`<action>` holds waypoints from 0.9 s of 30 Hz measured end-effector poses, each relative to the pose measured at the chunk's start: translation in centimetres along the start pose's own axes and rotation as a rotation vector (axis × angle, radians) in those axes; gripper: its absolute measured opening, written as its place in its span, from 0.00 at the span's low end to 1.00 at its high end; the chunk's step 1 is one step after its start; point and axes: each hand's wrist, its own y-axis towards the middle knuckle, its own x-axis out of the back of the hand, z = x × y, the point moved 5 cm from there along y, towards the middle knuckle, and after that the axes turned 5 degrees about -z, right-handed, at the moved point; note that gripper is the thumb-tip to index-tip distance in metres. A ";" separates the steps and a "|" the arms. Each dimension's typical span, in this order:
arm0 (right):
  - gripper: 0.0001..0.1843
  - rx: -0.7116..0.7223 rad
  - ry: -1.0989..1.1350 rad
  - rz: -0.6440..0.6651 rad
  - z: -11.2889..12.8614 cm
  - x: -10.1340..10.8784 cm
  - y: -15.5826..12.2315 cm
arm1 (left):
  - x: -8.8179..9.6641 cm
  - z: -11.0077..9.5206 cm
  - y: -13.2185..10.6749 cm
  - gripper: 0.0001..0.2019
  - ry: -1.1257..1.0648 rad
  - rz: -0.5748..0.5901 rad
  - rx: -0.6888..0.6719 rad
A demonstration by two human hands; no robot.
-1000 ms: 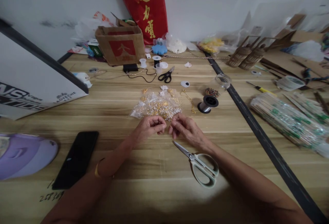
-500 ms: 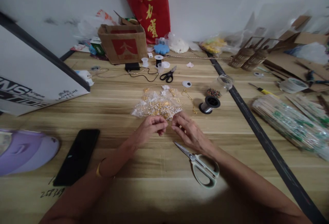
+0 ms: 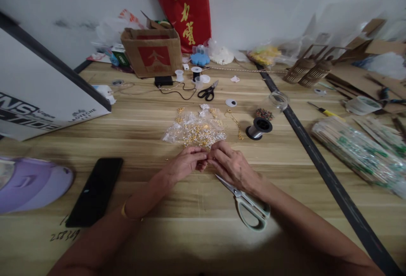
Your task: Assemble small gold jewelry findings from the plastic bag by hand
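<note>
My left hand and my right hand meet fingertip to fingertip at the middle of the wooden table. Both are pinched closed on something tiny between them that I cannot make out. Just beyond the fingers lies a clear plastic bag of small gold pieces. Pale-handled scissors lie on the table under my right wrist. A gold bangle sits on my left forearm.
A black phone lies at the left, a purple cap beyond it. A wire spool, a gold chain, a bead jar, black scissors and a cardboard box stand further back. Bundled sticks lie right.
My two hands have closed the small gap between them and now touch at the fingertips. The view has shifted slightly.
</note>
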 end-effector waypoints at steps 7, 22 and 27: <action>0.10 0.020 0.004 -0.042 -0.1 0.1 0.0 | -0.1 0.2 -0.1 0.14 -0.061 0.051 0.014; 0.10 -0.017 -0.002 -0.054 -0.4 -0.1 -0.1 | -0.1 0.4 0.1 0.14 -0.001 0.066 0.003; 0.07 -0.028 0.184 -0.120 -0.6 0.3 0.2 | -0.3 0.3 -0.1 0.14 0.059 0.107 0.015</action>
